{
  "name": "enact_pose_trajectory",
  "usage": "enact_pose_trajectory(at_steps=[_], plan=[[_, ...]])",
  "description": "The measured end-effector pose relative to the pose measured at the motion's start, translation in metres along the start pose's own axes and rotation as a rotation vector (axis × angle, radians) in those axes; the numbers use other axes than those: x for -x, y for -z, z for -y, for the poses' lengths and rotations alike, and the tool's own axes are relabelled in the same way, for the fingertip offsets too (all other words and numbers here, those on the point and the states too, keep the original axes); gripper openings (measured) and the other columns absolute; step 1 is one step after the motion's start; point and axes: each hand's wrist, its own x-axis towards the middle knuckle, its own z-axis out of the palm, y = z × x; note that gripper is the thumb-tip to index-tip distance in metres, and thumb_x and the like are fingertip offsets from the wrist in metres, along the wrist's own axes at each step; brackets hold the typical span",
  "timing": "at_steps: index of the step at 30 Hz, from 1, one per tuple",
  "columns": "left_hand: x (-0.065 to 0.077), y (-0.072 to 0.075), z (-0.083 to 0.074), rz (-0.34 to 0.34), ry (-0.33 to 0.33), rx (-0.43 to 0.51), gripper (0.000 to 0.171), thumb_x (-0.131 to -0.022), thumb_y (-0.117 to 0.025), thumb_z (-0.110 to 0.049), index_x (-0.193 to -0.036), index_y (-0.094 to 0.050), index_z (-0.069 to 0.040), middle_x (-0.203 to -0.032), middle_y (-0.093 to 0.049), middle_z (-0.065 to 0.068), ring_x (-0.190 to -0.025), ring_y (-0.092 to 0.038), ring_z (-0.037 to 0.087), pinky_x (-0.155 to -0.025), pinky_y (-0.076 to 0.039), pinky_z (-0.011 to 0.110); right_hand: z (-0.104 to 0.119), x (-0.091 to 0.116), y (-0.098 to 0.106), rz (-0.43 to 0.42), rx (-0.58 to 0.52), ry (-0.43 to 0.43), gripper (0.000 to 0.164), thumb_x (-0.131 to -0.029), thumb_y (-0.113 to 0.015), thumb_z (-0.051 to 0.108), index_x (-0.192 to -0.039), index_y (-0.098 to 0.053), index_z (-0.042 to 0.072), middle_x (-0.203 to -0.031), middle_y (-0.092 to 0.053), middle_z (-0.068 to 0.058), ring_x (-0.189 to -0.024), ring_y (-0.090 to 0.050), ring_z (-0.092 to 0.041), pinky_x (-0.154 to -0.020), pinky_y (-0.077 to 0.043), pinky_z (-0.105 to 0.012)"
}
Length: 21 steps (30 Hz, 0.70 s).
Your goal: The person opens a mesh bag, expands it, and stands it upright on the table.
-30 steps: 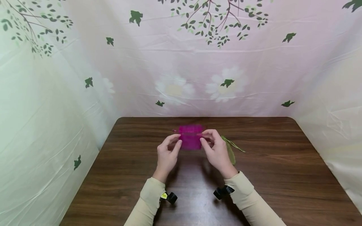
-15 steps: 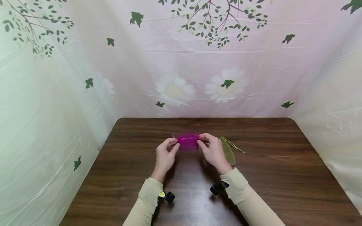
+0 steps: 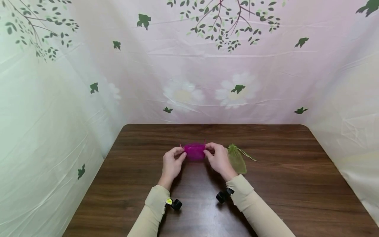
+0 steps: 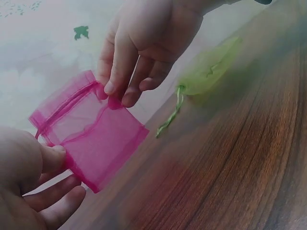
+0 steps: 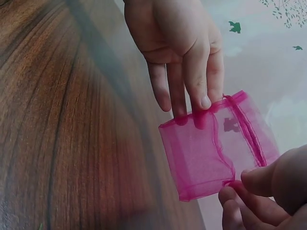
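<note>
Here's the small magenta sheer-mesh drawstring pouch (image 3: 194, 151), up off the table just below the middle of the head view, stretched flat between two hands. The left hand (image 3: 171, 165) pinches one side edge, thumb in front, a couple of fingertips showing through the mesh behind. The right hand (image 3: 218, 159) has the opposite edge between curled thumb and forefinger, other fingers loose.

Light, even tension looks right here: pull too hard and that thin weave could pucker at the seams. I'd match the two grips in height, so the gathered drawstring band runs straight, with the cord ends free of the fingertips.

Right of centre, just past the right hand, an olive-green sheer pouch (image 3: 238, 162) lies on the dark wood-grain table (image 3: 284, 184); pale leaf-printed cloth (image 3: 201, 65) fills the top.
</note>
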Motion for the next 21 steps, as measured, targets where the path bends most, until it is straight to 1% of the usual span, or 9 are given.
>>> enact_pose_trajectory(at_steps=[4,7,15,21], plan=[[-0.001,-0.001,0.003,0.011,0.018,-0.04,0.014,-0.094,-0.078,-0.005,-0.108,-0.077,-0.002,-0.108,-0.079,0.013,-0.108,-0.074,0.031,-0.095,-0.057,0.052,-0.003,0.0,-0.003,0.011,-0.001,-0.016,0.01,-0.093,-0.079,0.006,-0.103,-0.078,0.006,-0.097,-0.079,-0.007,-0.088,-0.074,-0.023,-0.08,-0.06,-0.043],[-0.002,-0.003,0.005,0.017,0.029,-0.059,0.016,-0.094,-0.078,-0.006,-0.109,-0.077,-0.002,-0.109,-0.079,0.014,-0.108,-0.074,0.031,-0.096,-0.056,0.052,-0.005,0.0,-0.004,0.021,0.0,-0.021,0.011,-0.092,-0.079,0.005,-0.104,-0.078,0.005,-0.097,-0.079,-0.008,-0.087,-0.074,-0.024,-0.081,-0.06,-0.043],[-0.003,-0.006,0.013,0.023,0.049,-0.054,0.016,-0.094,-0.078,-0.004,-0.11,-0.076,-0.001,-0.109,-0.079,0.014,-0.107,-0.075,0.03,-0.093,-0.059,0.047,-0.008,0.001,-0.004,0.055,0.021,-0.057,0.015,-0.092,-0.079,0.007,-0.107,-0.078,0.005,-0.101,-0.079,-0.009,-0.09,-0.075,-0.025,-0.083,-0.059,-0.044],[-0.003,-0.005,0.014,0.039,0.054,-0.066,0.019,-0.094,-0.078,-0.005,-0.112,-0.077,-0.001,-0.11,-0.079,0.015,-0.106,-0.075,0.029,-0.092,-0.059,0.047,-0.008,0.002,-0.003,0.084,0.014,-0.092,0.017,-0.092,-0.079,0.007,-0.108,-0.078,0.006,-0.101,-0.079,-0.008,-0.09,-0.075,-0.024,-0.083,-0.059,-0.043]])
